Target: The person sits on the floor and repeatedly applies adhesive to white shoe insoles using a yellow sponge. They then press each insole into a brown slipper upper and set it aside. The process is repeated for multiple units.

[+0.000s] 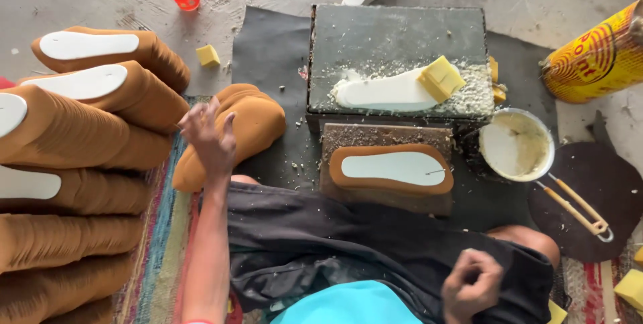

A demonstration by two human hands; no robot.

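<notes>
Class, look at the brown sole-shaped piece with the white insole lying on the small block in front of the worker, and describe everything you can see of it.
The brown sole-shaped piece with a white insole lies flat on a small grey-brown block, toe end to the right. Its tan rim looks like soft leather or foam and frames the smooth white insole on all sides. A thin dark mark shows near the right end. Neither hand touches it; pale crumbs litter the block behind it.

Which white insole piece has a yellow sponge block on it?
The bare white insole on the grey slab: the yellow sponge block rests on its right end. The other, nearer insole is brown-edged and carries nothing.
</notes>
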